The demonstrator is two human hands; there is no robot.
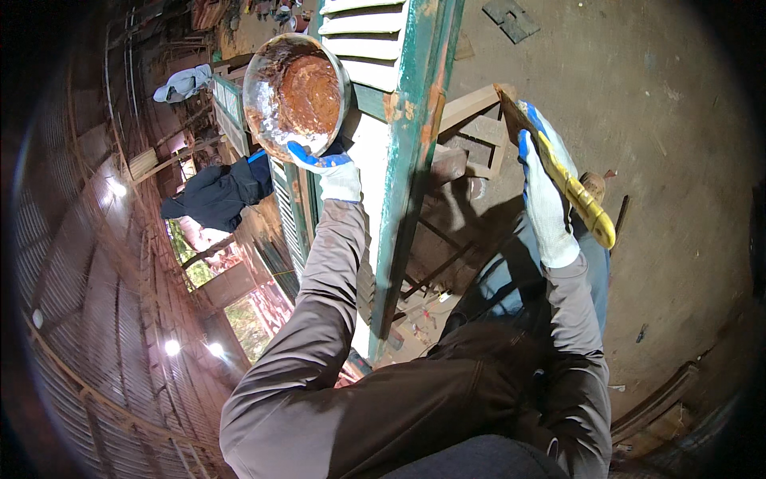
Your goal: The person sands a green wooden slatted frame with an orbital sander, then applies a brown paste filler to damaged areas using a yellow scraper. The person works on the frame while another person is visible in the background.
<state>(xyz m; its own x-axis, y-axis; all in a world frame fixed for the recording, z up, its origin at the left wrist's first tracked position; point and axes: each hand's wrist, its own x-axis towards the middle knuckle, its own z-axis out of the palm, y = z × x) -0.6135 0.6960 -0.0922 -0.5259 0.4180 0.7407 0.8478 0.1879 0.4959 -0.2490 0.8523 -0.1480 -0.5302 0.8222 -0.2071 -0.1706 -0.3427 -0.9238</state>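
My left hand [331, 169], in a white glove with blue fingertips, grips the near rim of a round metal bowl [260, 96]. Reddish-brown paste [309, 92] lies inside it and smears its wall. Beside the bowl stands a green-framed louvred shutter [415, 160] with white slats; brown patches mark its edge. To the shutter's right, my right hand [549, 211], gloved alike, is closed around a putty knife [586, 203]. Its yellow handle points down and right, while its brown-coated blade points up and left, apart from the shutter.
A wooden frame piece [479, 104] lies behind the knife blade. Dark bars [439, 267] lie below the shutter's right side. At left are a dark jacket [219, 191], a grey cloth [183, 83] and more green shutters [229, 104]. A flat dark piece [511, 20] rests on the floor.
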